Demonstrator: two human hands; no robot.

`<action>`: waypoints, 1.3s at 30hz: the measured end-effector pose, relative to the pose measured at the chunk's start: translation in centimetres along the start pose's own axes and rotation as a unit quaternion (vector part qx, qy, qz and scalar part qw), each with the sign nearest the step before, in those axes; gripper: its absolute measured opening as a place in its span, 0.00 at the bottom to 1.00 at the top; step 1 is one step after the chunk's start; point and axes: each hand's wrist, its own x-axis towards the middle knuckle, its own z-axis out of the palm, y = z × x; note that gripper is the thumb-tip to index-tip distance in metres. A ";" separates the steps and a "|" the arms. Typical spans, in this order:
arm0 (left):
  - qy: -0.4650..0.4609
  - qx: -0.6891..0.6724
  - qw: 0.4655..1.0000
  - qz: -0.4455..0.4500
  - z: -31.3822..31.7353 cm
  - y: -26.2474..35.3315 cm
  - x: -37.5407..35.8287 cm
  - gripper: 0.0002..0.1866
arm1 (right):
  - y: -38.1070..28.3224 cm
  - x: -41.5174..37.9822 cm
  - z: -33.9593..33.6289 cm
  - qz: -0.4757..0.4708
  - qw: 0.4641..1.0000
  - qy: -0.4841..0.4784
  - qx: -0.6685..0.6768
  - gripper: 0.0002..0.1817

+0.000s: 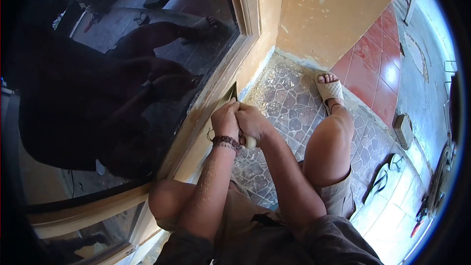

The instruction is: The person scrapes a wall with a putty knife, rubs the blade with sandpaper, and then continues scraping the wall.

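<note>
My left hand (pixel 225 118), with dark bead bracelets at its wrist, is closed around a bladed hand tool held against the wooden window frame (pixel 216 82). Beside it, touching, my right hand (pixel 251 121) is closed on the same tool. A dark, narrow blade (pixel 234 90) points up past my fingers, next to the frame. The tool's pale, rounded handle end (pixel 249 142) shows below the right hand. Most of the handle is hidden by my fingers, so its exact kind does not show. Pale shavings (pixel 270 86) lie scattered on the floor, and bits cling to my left forearm.
Dark reflective glass (pixel 113 93) fills the left side. A worn yellow wall (pixel 324 14) stands ahead. My sandalled foot (pixel 329 87) rests on the stone-patterned floor (pixel 294 118). To the right are red tiles (pixel 370 64), a block (pixel 404 131) and flip-flops (pixel 382 179).
</note>
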 end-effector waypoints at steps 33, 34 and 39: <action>0.039 -0.039 0.998 -0.013 0.1 0.5 -2.3 0.15 | -0.6 -1.4 0.2 -0.008 0.997 0.007 -0.071 0.19; 0.047 -0.054 0.997 -0.008 0.5 0.5 -2.5 0.15 | -0.9 -1.3 -0.1 0.006 0.998 0.002 -0.056 0.20; 0.045 -0.050 0.997 0.024 0.6 1.4 -3.3 0.15 | -0.9 -1.7 0.1 -0.048 0.991 0.013 -0.127 0.18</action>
